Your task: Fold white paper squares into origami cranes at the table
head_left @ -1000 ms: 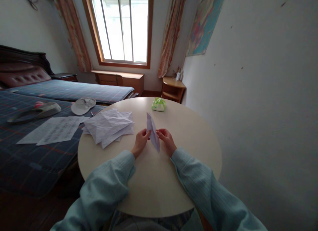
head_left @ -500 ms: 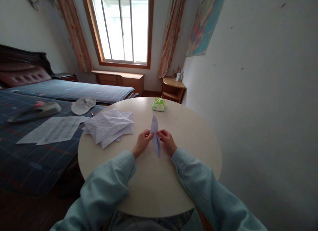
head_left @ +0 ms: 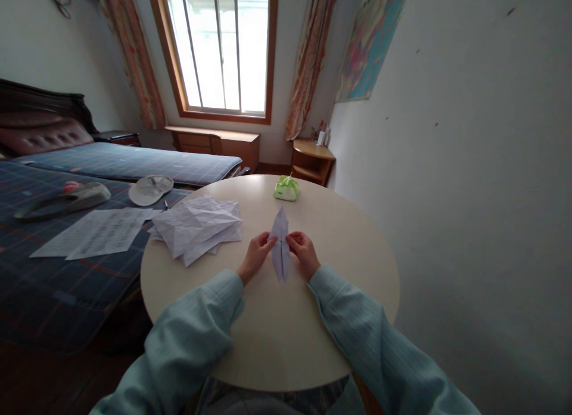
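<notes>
A folded sheet of white paper (head_left: pixel 280 257), long and narrow with pointed ends and a crease down its middle, is held above the round table (head_left: pixel 357 242). My left hand (head_left: pixel 258 252) pinches its left edge between thumb and fingers. On the other side, my right hand (head_left: pixel 304 252) grips the right edge near mid-length. Left of my hands, a pile of creased white sheets (head_left: pixel 196 224) lies on the table. A green-and-white soft pack (head_left: pixel 286 189), apparently tissues, sits beyond the folded paper.
Beside the table on the left is a bed (head_left: pixel 89 296) with a plaid cover. On it lie printed sheets (head_left: pixel 98 230), a white cap (head_left: pixel 151 190), a pen (head_left: pixel 166 205) and a grey curved object (head_left: pixel 80 197). A white wall (head_left: pixel 469 224) stands on the right.
The folded paper has turned and spread wider between my hands, now showing its central crease and a split lower end. My right hand has shifted slightly; the pile and pack stay put.
</notes>
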{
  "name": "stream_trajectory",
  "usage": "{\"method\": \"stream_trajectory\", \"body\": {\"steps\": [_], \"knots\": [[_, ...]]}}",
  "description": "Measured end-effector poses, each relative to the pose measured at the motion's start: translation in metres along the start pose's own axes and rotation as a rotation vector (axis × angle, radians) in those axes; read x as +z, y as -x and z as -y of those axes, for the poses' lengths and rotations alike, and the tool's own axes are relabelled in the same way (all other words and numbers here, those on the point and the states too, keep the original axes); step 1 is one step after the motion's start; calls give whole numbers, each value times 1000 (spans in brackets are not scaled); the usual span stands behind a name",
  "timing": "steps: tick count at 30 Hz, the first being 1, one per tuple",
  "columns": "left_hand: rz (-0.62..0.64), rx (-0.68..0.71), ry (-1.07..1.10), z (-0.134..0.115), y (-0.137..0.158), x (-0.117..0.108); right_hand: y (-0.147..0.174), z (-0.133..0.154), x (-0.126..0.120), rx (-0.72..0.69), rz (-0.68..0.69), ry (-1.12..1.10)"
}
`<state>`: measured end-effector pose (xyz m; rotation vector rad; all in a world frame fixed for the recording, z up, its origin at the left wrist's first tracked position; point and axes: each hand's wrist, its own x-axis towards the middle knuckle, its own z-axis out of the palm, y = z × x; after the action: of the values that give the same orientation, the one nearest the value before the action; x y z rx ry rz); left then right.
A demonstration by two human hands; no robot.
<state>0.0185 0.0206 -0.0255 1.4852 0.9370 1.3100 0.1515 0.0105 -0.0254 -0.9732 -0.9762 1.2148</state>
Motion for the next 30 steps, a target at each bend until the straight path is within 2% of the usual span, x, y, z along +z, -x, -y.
{"method": "stream_trajectory", "body": {"steps": [6,12,18,26,30], "knots": [[-27,-18,-3,-5,2,0,3,2,3,-46,61,141],[-10,-15,19,-9,3,1,6,7,5,-29,97,118],[-30,-6,10,-10,3,1,5,7,3,-18,72,65],[-206,-2,-98,-5,0,-3,-1,3,-3,-26,-48,-34],[-258,-25,-4,-2,-1,-3,2,7,-2,33,-15,-94]]}}
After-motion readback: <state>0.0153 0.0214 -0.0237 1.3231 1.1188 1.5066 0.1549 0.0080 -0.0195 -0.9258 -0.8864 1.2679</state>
